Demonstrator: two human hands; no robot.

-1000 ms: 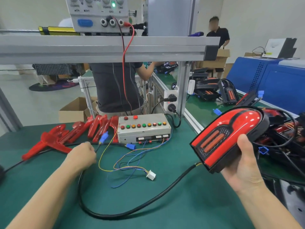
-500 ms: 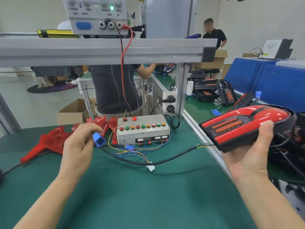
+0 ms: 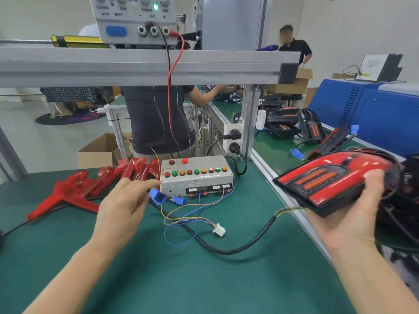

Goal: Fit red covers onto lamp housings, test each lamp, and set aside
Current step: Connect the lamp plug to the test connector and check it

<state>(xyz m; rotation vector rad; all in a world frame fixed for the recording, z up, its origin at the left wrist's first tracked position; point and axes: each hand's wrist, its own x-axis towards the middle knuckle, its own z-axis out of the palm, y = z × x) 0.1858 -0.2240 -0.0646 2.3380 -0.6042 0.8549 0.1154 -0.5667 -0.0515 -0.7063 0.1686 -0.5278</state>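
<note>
Red-covered lamp (image 3: 335,180) overhangs green bench (image 3: 204,279) edge.

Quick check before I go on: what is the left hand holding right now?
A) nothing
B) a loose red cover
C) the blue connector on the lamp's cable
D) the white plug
C: the left hand pinches the blue connector just in front of the test box; the white plug lies on the mat.

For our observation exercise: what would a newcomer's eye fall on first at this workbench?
Probably the glossy red-covered lamp, held by the right hand at the right edge of the green bench. Next, the left hand bringing a blue connector toward the grey test box, with spare red covers heaped at left.
</note>
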